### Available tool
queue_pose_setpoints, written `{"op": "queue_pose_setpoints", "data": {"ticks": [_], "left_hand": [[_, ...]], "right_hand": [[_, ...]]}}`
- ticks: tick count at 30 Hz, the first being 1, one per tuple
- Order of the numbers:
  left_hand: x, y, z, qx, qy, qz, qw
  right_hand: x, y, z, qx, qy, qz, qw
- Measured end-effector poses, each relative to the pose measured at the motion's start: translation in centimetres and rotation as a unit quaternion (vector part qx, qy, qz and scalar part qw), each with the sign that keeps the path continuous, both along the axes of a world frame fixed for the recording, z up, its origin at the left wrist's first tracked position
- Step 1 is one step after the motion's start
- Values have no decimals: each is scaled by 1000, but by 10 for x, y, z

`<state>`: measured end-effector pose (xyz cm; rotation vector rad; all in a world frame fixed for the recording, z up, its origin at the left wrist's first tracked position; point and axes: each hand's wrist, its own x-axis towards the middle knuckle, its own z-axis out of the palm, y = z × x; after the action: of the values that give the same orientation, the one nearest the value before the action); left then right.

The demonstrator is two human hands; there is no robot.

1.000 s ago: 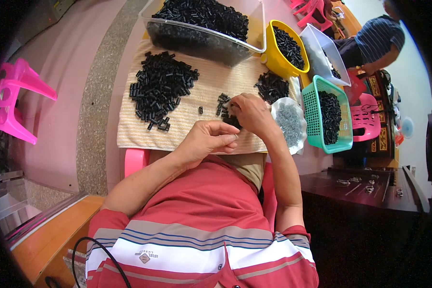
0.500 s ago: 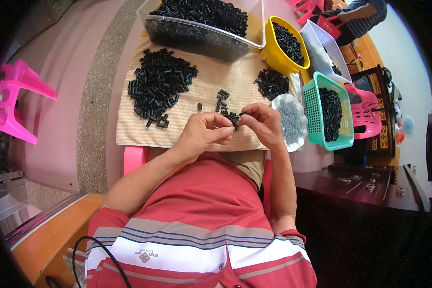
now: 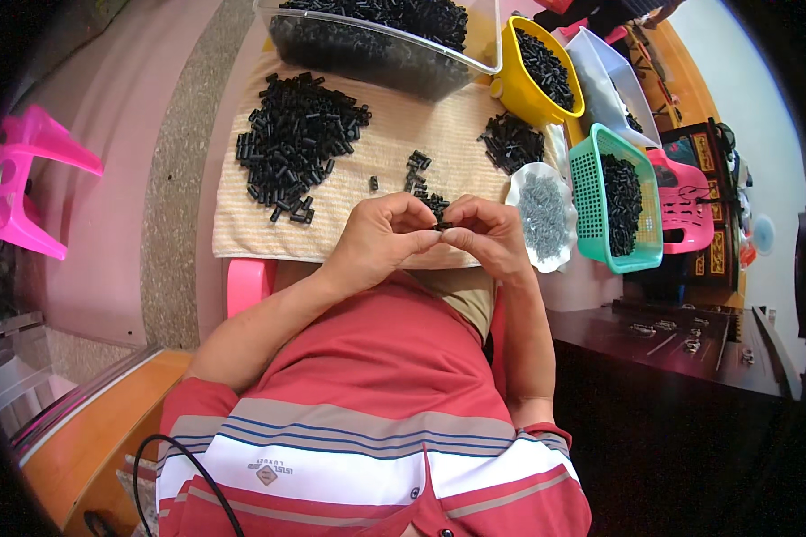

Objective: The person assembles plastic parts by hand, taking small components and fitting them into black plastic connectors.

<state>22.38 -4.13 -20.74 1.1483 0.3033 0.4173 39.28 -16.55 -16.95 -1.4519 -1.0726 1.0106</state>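
Both my hands meet over the near edge of a striped towel (image 3: 387, 134). A small black plastic part (image 3: 441, 226), mostly covered by fingers, is pinched between them. My left hand (image 3: 378, 240) grips it from the left with thumb and forefinger. From the right, my right hand (image 3: 493, 237) closes on it with its thumb and fingertips. Just beyond the fingers lies a loose cluster of black parts (image 3: 418, 172), and a single black piece (image 3: 373, 183) sits to their left. A white scalloped plate (image 3: 551, 265) of small silvery metal pieces stands beside my right hand.
A large pile of black parts (image 3: 295, 143) covers the towel's left, a smaller pile (image 3: 512, 143) its right. Behind stands a clear tub (image 3: 394, 45). A yellow bin (image 3: 515, 103), white box (image 3: 591, 72) and green basket (image 3: 589, 201) line the right. A pink stool (image 3: 40, 188) stands left.
My hands have come together, and the right fingertips now meet the left ones at the black part. The person at the upper right has moved mostly out of view. The view has shifted slightly.
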Motion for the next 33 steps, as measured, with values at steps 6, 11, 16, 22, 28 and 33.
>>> {"op": "queue_pose_setpoints", "data": {"ticks": [6,11,16,22,28,33], "left_hand": [[-2,0,2,62,28,5,998],[-2,-3,0,129,23,45,990],[-7,-8,13,195,48,55,978],[-8,-8,14,213,61,57,973],[-7,-6,12,200,57,44,977],[-5,-4,14,207,67,40,975]], "right_hand": [[-4,0,7,12,-53,28,998],[-5,0,17,-19,-142,55,988],[-6,-5,14,-98,-80,35,991],[-14,-11,11,-110,53,-4,992],[-15,-13,9,-27,-113,9,993],[-14,-12,4,-50,-77,-21,996]]}}
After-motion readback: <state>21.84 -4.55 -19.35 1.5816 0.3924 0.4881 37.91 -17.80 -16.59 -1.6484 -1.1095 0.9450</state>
